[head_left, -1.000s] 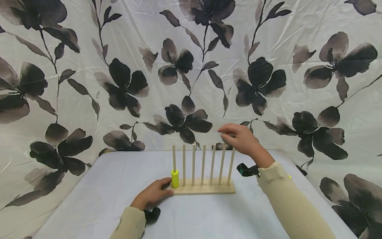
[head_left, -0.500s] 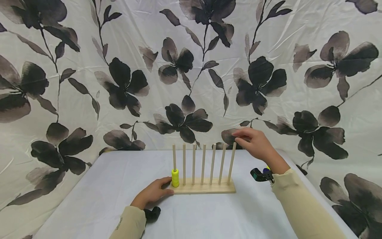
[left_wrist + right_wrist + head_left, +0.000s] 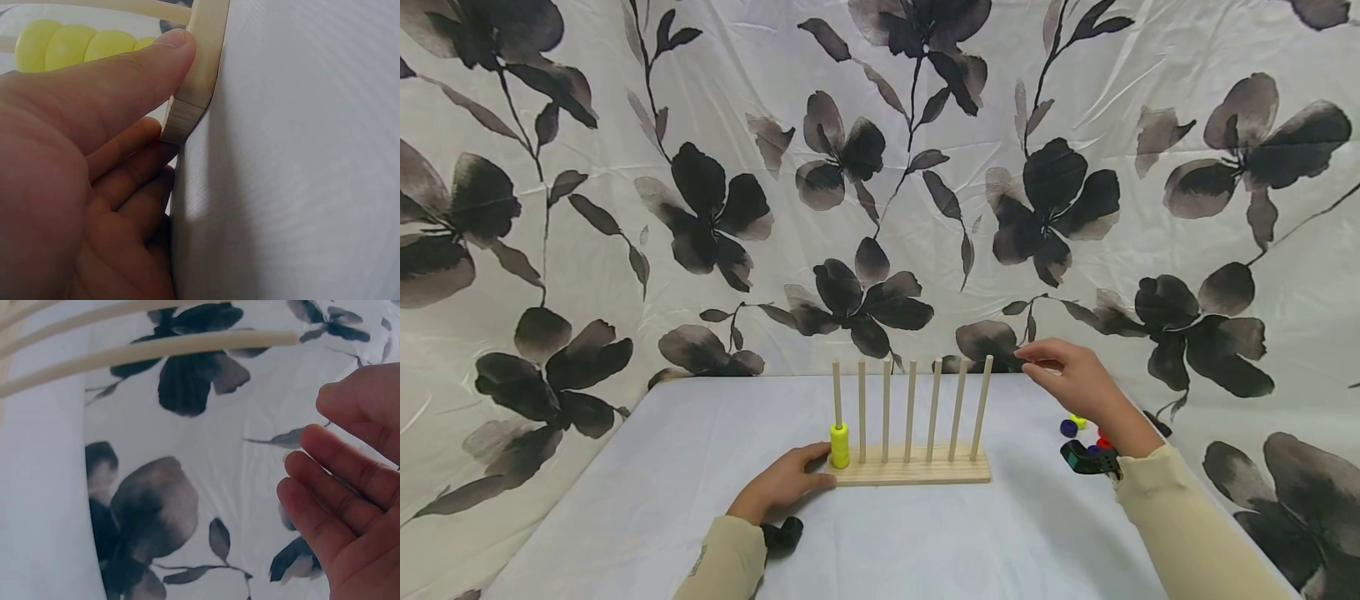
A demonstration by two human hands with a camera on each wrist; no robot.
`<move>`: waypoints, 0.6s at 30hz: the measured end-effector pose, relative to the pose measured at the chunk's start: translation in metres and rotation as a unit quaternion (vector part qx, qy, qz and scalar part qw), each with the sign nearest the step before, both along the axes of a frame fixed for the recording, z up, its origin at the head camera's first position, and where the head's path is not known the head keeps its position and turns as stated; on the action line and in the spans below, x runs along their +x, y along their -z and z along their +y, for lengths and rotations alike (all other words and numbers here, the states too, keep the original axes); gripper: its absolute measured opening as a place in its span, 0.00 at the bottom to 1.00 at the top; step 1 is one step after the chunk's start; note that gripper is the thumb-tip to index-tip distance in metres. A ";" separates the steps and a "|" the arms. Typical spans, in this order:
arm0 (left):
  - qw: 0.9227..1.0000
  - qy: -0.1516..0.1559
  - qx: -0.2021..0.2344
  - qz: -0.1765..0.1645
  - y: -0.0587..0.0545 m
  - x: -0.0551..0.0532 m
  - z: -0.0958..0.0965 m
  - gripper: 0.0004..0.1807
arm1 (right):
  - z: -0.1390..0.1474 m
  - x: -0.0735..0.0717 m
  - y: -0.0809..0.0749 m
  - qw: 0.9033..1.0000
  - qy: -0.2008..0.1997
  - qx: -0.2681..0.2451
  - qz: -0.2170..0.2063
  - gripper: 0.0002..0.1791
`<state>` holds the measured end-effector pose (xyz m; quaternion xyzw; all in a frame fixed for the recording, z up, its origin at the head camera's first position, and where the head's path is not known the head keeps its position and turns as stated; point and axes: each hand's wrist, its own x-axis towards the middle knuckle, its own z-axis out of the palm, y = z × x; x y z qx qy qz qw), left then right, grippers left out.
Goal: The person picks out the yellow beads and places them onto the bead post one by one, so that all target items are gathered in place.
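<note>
A pale wooden rack [image 3: 917, 473] with a row of several upright pegs stands on the white-covered table. Yellow beads [image 3: 839, 446] are stacked on its leftmost peg. My left hand [image 3: 781, 485] holds the left end of the base; in the left wrist view the thumb [image 3: 153, 69] lies along one side of the wood and the fingers reach round the other. My right hand [image 3: 1075, 379] is raised just right of the rightmost peg [image 3: 982, 408]. Its fingers [image 3: 337, 487] are loosely bent with nothing between them, apart from the peg tip in the right wrist view.
Loose beads lie at the table's right side, partly behind my right wrist: a yellow bead [image 3: 1078, 420], a blue bead [image 3: 1068, 428] and a red bead [image 3: 1103, 441] show among them. A floral cloth [image 3: 850, 208] hangs behind the table.
My right hand has moved right and down, from above the right pegs to beyond the last one, uncovering loose beads. My left hand and the rack have stayed in place.
</note>
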<state>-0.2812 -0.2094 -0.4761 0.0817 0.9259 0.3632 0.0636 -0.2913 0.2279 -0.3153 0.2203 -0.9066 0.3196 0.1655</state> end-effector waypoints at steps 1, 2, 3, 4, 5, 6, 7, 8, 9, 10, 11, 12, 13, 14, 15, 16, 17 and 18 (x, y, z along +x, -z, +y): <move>1.000 -0.001 0.001 -0.001 0.000 0.000 0.000 0.38 | 0.003 0.000 0.002 1.000 0.004 0.003 -0.004 0.14; 1.000 -0.001 0.004 0.000 0.000 0.000 0.000 0.38 | 0.005 0.001 0.003 1.000 0.006 0.005 -0.007 0.14; 1.000 0.000 0.005 0.000 0.000 -0.001 0.000 0.38 | 0.007 0.002 0.005 1.000 0.007 0.006 -0.010 0.14; 1.000 0.002 0.006 0.001 0.001 -0.001 -0.001 0.38 | 0.010 0.002 0.007 1.000 0.008 0.008 -0.012 0.14; 1.000 0.002 0.008 0.000 0.001 -0.001 -0.001 0.38 | 0.012 0.002 0.009 1.000 0.010 0.011 -0.013 0.14; 1.000 0.003 0.010 -0.001 0.002 -0.002 -0.001 0.38 | 0.015 0.003 0.011 1.000 0.013 0.012 -0.016 0.14; 1.000 0.004 0.011 -0.001 0.002 -0.002 -0.001 0.38 | 0.017 0.003 0.013 1.000 0.014 0.015 -0.019 0.14; 1.000 0.005 0.011 0.000 0.003 -0.002 -0.001 0.38 | 0.019 0.004 0.015 0.999 0.018 0.018 -0.021 0.14; 1.000 0.006 0.010 0.001 0.003 -0.002 -0.002 0.38 | 0.021 0.004 0.016 0.999 0.021 0.022 -0.025 0.15; 1.000 0.006 0.010 0.000 0.004 -0.003 -0.002 0.38 | 0.023 0.005 0.018 0.999 0.025 0.026 -0.029 0.15; 1.000 0.005 0.011 -0.001 0.004 -0.003 -0.002 0.38 | 0.025 0.006 0.019 0.999 0.028 0.030 -0.033 0.15; 1.000 0.005 0.011 -0.001 0.004 -0.003 -0.002 0.38 | 0.027 0.007 0.021 0.998 0.031 0.033 -0.037 0.16; 1.000 0.007 0.010 0.001 0.004 -0.003 -0.002 0.38 | 0.030 0.008 0.022 0.998 0.032 0.036 -0.042 0.16; 1.000 0.007 0.009 0.001 0.004 -0.003 -0.002 0.38 | 0.032 0.008 0.023 0.998 0.031 0.038 -0.046 0.16; 1.000 0.007 0.010 0.001 0.003 -0.003 -0.002 0.38 | 0.034 0.009 0.025 0.998 0.028 0.039 -0.049 0.17; 1.000 0.006 0.010 -0.001 0.003 -0.003 -0.002 0.39 | 0.037 0.009 0.026 0.998 0.025 0.039 -0.053 0.17; 1.000 0.006 0.010 -0.001 0.003 -0.003 -0.002 0.38 | 0.039 0.010 0.028 0.997 0.024 0.039 -0.058 0.18; 1.000 0.005 0.010 -0.002 0.004 -0.003 -0.002 0.38 | 0.042 0.011 0.030 0.997 0.023 0.039 -0.064 0.18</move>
